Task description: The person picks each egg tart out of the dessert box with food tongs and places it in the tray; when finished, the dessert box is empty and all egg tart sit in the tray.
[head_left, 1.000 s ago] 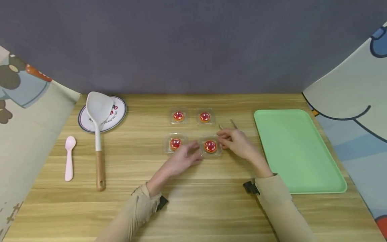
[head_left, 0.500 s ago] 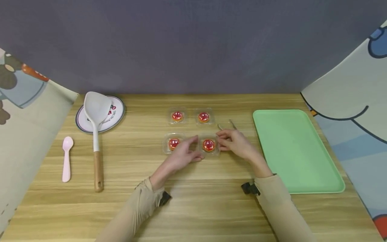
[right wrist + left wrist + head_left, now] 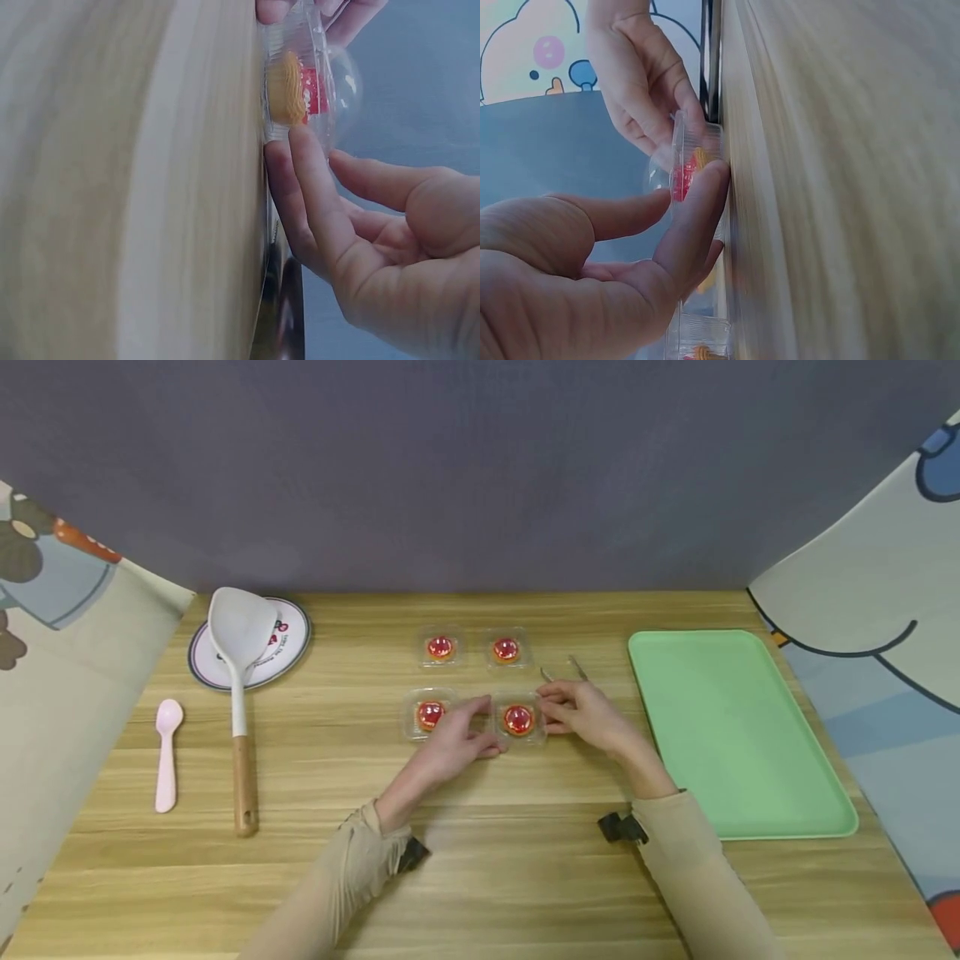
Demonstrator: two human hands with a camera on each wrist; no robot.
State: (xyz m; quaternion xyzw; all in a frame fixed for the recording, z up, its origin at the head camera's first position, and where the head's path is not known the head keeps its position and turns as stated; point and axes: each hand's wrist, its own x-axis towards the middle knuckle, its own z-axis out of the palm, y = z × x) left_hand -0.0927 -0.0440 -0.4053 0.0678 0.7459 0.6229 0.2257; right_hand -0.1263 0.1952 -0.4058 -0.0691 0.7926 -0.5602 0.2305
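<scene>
In the head view a clear plastic box (image 3: 519, 719) with a red-topped pastry sits between both hands on the table. My left hand (image 3: 448, 747) holds its left edge, thumb and fingers spread around it; the left wrist view shows the thumb at the lid rim and the forefinger along the side. My right hand (image 3: 588, 718) pinches the right edge between thumb and fingers. Metal tongs (image 3: 578, 667) lie beside the right hand, mostly hidden under it. Left of the box is another clear box (image 3: 430, 715), partly behind the left hand. Two more boxes (image 3: 440, 648) (image 3: 506, 649) stand behind.
A green tray (image 3: 738, 735) lies at the right. On the left, a white spatula (image 3: 243, 627) with a wooden handle rests across a patterned plate (image 3: 294, 647), and a pink spoon (image 3: 167, 760) lies beside it. A grey wall rises behind the table.
My left hand has shifted slightly, its forefinger now extended along the box's left side. The held box has moved very little, and my right hand stays at its right edge.
</scene>
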